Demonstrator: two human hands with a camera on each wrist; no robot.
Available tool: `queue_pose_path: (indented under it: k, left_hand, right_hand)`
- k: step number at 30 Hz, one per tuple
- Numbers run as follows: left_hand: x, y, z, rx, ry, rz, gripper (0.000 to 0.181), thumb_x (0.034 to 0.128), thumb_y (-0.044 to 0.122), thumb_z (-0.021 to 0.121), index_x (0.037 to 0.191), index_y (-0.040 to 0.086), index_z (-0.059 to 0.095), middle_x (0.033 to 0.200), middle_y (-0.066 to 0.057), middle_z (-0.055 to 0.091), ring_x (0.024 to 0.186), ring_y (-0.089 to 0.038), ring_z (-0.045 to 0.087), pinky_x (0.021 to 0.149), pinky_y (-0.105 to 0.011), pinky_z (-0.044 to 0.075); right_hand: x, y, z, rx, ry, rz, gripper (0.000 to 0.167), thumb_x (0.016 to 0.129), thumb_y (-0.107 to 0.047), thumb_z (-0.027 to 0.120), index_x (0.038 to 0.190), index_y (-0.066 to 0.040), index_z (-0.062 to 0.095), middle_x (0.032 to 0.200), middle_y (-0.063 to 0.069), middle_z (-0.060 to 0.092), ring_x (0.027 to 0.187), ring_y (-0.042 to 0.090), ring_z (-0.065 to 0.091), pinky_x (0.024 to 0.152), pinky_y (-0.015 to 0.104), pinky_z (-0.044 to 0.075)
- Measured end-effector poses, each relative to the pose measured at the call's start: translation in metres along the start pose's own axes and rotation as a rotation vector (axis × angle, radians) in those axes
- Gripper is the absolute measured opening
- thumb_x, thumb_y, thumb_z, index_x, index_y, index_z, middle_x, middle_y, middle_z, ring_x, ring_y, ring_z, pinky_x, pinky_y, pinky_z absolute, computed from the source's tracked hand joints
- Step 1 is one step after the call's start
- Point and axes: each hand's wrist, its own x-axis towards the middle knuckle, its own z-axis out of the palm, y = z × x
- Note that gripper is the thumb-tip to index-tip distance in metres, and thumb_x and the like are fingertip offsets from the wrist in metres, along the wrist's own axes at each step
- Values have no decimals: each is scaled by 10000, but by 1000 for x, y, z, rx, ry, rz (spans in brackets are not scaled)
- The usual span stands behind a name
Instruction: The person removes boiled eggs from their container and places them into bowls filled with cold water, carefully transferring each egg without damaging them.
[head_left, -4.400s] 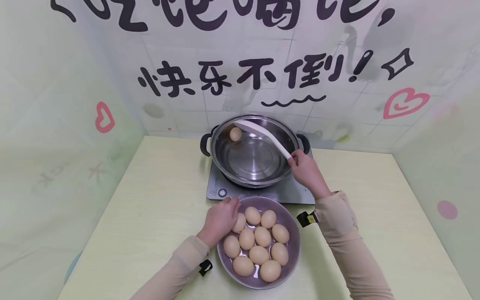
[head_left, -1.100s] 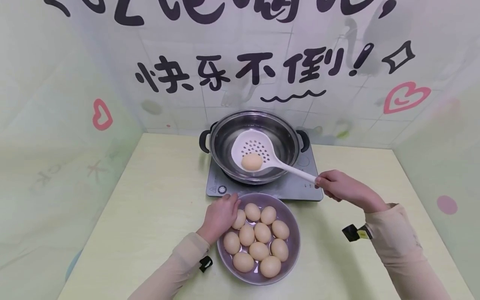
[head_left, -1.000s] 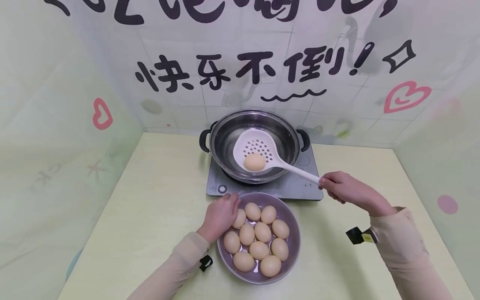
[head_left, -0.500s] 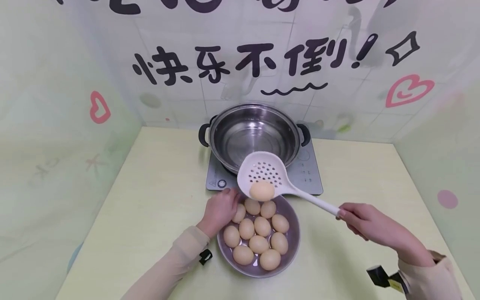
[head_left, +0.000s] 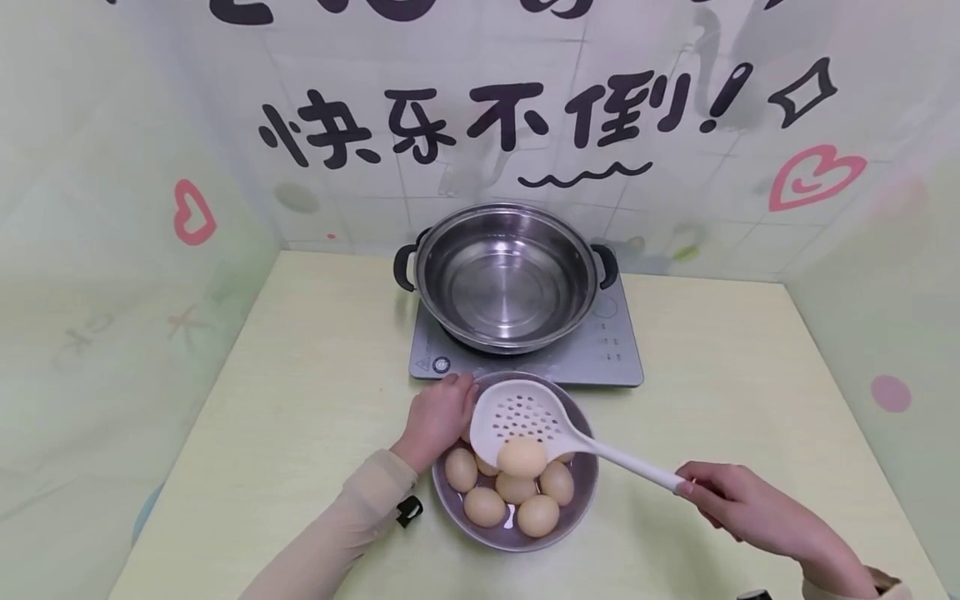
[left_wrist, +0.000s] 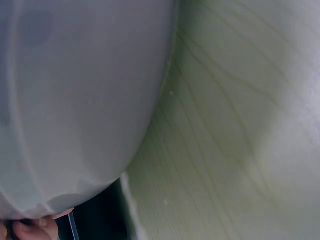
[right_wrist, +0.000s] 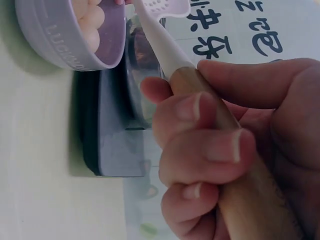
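My right hand grips the wooden handle of a white slotted skimmer, fingers curled round it in the right wrist view. A brown egg lies at the near edge of the skimmer's head, which is over the purple-grey bowl and hides part of it. Several more eggs lie in the bowl. At the bowl's upper left, my left hand holds the rim. The left wrist view shows the bowl's outer side large, with some fingertips at the lower left.
Behind the bowl a steel pot with two black handles stands on a grey induction cooktop. No egg shows in the pot. A pale wooden tabletop lies around them. A printed wall sheet rises close behind the pot.
Earlier the egg was in the pot. My right hand has lifted it on the skimmer and drawn it back toward me, over the bowl. My left hand has stayed at the rim.
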Motion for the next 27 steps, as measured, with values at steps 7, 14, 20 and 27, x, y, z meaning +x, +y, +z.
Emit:
queue_pose_path:
  k: [7,14,20,27]
  left_hand:
    - [0,0,-1,8,17,8,140,886,201,557,848,69,578,678,-90,567,534,-268,576,443,-368,441]
    - [0,-1,-2,-4,27,18,140,886,195,552,876,62,590,679,-95,574,527,-270,576,439,-372,445]
    - [1,-1,-2,-6,12,16,135,893,193,545,866,66,584,676,-88,568,528,-266,576,439,-370,442]
    - [1,-2,-3,4,-3,5,140,895,198,542,861,69,584,676,-87,568,533,-265,576,441,-363,441]
  right_hand:
    - [-1,2,5,-28,35,-57,109,949,-131,459,929,-161,562,567,-125,372,450,-60,294,364,185,273]
    - [-2,1,5,-98,121,-90,91,917,-120,519,935,-183,582,572,-160,346,474,-69,275,389,182,279]
    - [-4,2,2,-103,177,-95,100,899,-96,544,966,-149,595,569,-143,369,487,-51,300,407,197,296]
    - [-5,6,6,7,146,-121,121,921,-61,494,958,-140,578,586,-26,440,454,13,337,382,206,304]
